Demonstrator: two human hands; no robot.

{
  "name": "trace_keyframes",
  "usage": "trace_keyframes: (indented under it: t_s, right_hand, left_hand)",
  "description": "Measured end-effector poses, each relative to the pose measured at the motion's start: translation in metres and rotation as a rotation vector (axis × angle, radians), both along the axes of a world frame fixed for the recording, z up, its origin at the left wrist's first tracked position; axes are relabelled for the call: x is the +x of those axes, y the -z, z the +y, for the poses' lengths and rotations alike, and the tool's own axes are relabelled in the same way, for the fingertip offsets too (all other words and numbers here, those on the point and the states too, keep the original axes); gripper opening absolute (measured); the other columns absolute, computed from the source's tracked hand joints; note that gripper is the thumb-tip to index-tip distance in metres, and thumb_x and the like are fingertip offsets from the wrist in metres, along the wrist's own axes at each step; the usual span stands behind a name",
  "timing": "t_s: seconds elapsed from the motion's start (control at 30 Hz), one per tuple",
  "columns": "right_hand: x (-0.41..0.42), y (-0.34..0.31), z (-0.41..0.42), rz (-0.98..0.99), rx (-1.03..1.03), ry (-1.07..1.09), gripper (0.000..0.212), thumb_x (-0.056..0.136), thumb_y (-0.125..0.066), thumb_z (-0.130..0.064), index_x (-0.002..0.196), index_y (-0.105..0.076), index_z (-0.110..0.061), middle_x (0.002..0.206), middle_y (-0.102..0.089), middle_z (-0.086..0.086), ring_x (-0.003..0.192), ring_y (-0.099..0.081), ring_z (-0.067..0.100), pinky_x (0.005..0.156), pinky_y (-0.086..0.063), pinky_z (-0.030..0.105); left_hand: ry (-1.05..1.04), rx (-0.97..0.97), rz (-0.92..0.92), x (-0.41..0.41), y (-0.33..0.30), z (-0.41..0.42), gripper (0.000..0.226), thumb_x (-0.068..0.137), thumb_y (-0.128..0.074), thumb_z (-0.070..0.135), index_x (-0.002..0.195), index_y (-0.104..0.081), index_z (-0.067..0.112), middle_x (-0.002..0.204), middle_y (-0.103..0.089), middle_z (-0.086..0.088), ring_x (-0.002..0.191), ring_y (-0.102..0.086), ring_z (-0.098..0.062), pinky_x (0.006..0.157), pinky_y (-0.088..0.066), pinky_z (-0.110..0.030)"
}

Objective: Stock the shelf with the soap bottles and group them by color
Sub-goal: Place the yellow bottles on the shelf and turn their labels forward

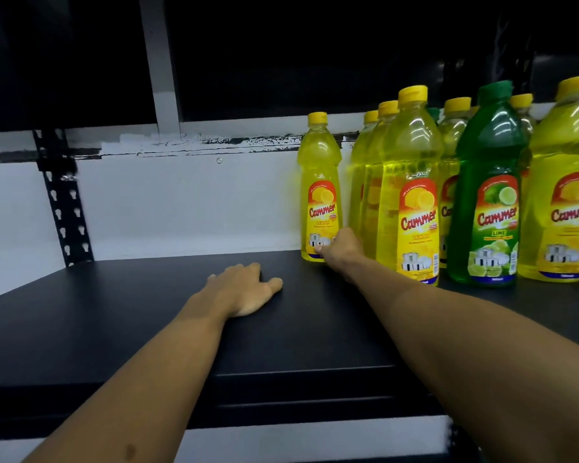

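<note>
The right hand (340, 247) pinches the base of a clear yellow lemon soap bottle (320, 192) standing at the back of the black metal shelf (147, 329), left of the others. The left hand (244, 289) rests flat, fingers relaxed, on the shelf.

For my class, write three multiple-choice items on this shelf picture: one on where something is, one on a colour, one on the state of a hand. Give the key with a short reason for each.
1. Where does the left hand rest?
A. on the black shelf
B. on a bottle cap
C. on the wall

2. What colour is the cap of the lime bottle?
A. yellow
B. green
C. red

3. What is the right hand doing?
A. hanging idle
B. lying flat on the shelf
C. touching the base of the leftmost yellow bottle

Key: 1 A, its palm lies on the shelf top; 2 B, the cap matches the green soap; 3 C, its fingers meet the bottle's lower label.
</note>
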State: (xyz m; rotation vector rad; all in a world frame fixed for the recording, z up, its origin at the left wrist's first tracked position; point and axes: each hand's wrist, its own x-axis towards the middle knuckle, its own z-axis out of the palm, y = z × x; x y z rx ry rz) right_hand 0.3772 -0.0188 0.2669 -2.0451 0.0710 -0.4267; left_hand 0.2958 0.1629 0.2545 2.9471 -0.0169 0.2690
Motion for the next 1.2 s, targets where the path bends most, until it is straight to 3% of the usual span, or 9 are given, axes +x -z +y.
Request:
trace_keyframes:
  t_s: [0.47, 0.77, 0.87, 1.03, 1.2]
  right_hand:
    - [0.023, -0.001, 0.004, -0.002, -0.020, 0.027, 0.060, 0.085, -0.073, -0.012, 0.135, -0.041, -0.007, 0.134, -0.054, 0.014, 0.121, -0.054, 0.033, 0.094, -0.048, 0.039]
    - [0.004, 0.002, 0.002, 0.003, -0.098, 0.044, 0.056, 0.086, -0.071, -0.017, 0.135, -0.045, -0.006, 0.132, -0.055, 0.013, 0.118, -0.056, 0.031, 0.090, -0.050, 0.037]
    - [-0.024, 0.005, -0.003, 0.004, -0.235, 0.002, 0.043, 0.088, -0.067, -0.014, 0.128, -0.053, -0.008, 0.126, -0.059, 0.012, 0.112, -0.059, 0.031, 0.087, -0.051, 0.037]
    - [-0.086, 0.006, -0.006, -0.009, -0.649, -0.138, 0.021, 0.094, -0.050, -0.018, 0.110, -0.055, -0.006, 0.117, -0.060, 0.017, 0.104, -0.059, 0.032, 0.078, -0.048, 0.035]
    - [-0.145, 0.006, -0.023, 0.021, -0.735, -0.211, 0.031, 0.095, -0.043, -0.027, 0.112, -0.058, -0.007, 0.122, -0.060, 0.019, 0.108, -0.058, 0.036, 0.082, -0.047, 0.037]
  left_hand:
    - [0.022, -0.036, 0.005, 0.002, 0.000, 0.002, 0.060, 0.092, -0.035, 0.064, 0.129, -0.050, 0.020, 0.134, -0.053, -0.004, 0.122, -0.049, -0.025, 0.105, -0.036, -0.047]
    - [0.046, -0.096, -0.038, -0.008, -0.001, 0.000, 0.052, 0.092, -0.042, 0.059, 0.120, -0.056, 0.016, 0.122, -0.058, -0.002, 0.113, -0.053, -0.023, 0.101, -0.040, -0.045]
    - [0.044, -0.147, -0.102, -0.025, -0.005, -0.002, 0.041, 0.092, -0.049, 0.049, 0.109, -0.060, 0.014, 0.109, -0.060, -0.001, 0.099, -0.058, -0.022, 0.092, -0.048, -0.042]
    - [0.030, -0.162, -0.176, -0.060, -0.012, -0.005, 0.030, 0.089, -0.054, 0.036, 0.094, -0.066, 0.009, 0.099, -0.067, -0.007, 0.089, -0.062, -0.025, 0.083, -0.053, -0.043]
    - [-0.009, -0.090, -0.097, -0.098, -0.018, -0.015, 0.036, 0.093, -0.048, 0.037, 0.101, -0.066, 0.007, 0.102, -0.066, -0.011, 0.089, -0.061, -0.028, 0.083, -0.053, -0.043]
